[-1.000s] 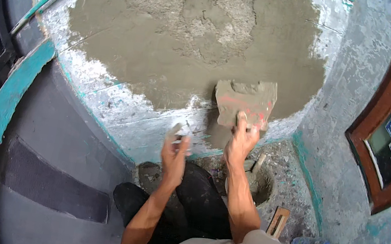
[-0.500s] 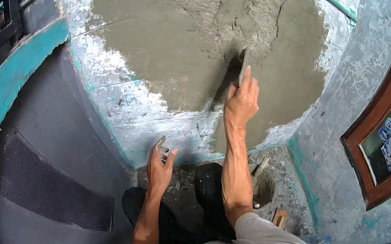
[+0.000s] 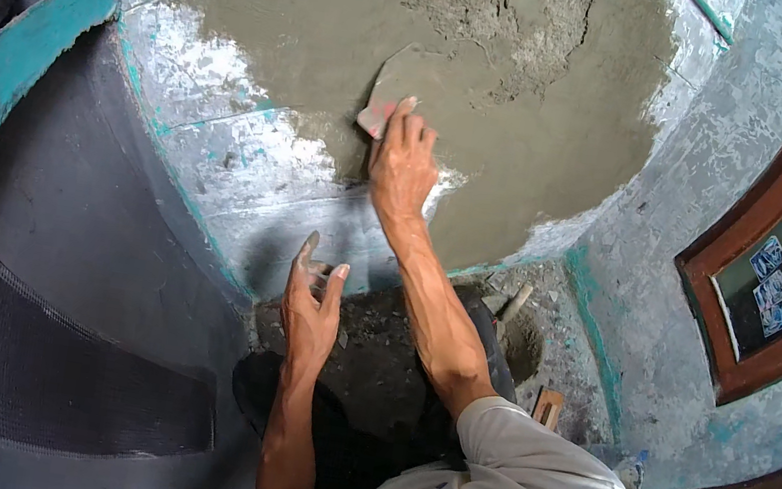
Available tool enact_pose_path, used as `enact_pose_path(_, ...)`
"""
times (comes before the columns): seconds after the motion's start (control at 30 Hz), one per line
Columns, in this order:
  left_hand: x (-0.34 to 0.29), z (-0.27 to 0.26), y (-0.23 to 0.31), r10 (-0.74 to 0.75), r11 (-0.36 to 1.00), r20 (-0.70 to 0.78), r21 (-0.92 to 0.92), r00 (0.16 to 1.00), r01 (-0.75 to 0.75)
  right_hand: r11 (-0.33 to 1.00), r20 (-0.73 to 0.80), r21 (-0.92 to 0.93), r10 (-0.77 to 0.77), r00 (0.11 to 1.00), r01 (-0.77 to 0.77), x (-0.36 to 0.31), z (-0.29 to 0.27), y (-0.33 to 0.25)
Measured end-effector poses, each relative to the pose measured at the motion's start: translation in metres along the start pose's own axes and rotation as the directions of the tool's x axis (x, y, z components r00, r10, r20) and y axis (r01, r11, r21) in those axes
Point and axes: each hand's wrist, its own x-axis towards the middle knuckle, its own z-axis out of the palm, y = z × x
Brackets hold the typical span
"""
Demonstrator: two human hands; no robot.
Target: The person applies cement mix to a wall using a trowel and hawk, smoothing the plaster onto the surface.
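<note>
My right hand (image 3: 404, 168) grips a flat trowel (image 3: 397, 84) whose blade lies against grey wet plaster (image 3: 290, 37) on the wall. The handle is hidden inside my fingers. Smooth plaster covers much of this patch, while a rougher, cracked part (image 3: 515, 20) shows at the top. Below the patch, bare whitish wall (image 3: 250, 173) is exposed. My left hand (image 3: 312, 299) hangs free in front of the wall's lower part, fingers apart and smudged grey, with nothing in it.
A teal-edged ledge (image 3: 21, 48) and dark panel with black mesh (image 3: 79, 370) stand at left. A brown-framed board with stickers (image 3: 781, 273) is at right. On the debris-strewn floor sit a mortar container (image 3: 522, 350) with a stick-like handle (image 3: 516, 304) and a wooden float (image 3: 548, 408).
My right hand has swung left and slightly down with the trowel, which has turned from edge-on to flat against the plaster. My left hand has risen a little. The view has shifted slightly.
</note>
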Motion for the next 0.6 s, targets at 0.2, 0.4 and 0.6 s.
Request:
enact_pose_path(0.2, 0.003, -0.002, 0.003, -0.056, 0.996, -0.077, -0.068, 0.995, 0.051, 0.984, 0.142, 0.132, -0.134, 0.981, 0.116, -0.049, -0.06, 0.008)
enact_pose_path(0.4, 0.0, -0.002, -0.003, -0.047, 0.999, -0.064, -0.025, 0.997, 0.046, 0.968, 0.058, 0.175, 0.17, 0.984, -0.178, 0.005, -0.083, 0.078)
enact_pose_path(0.6, 0.0, 0.003, -0.01, -0.003, 1.0, -0.079, 0.023, 0.997, 0.005, 0.948, 0.002, 0.161, 0.278, 0.961, -0.274, 0.047, -0.047, 0.049)
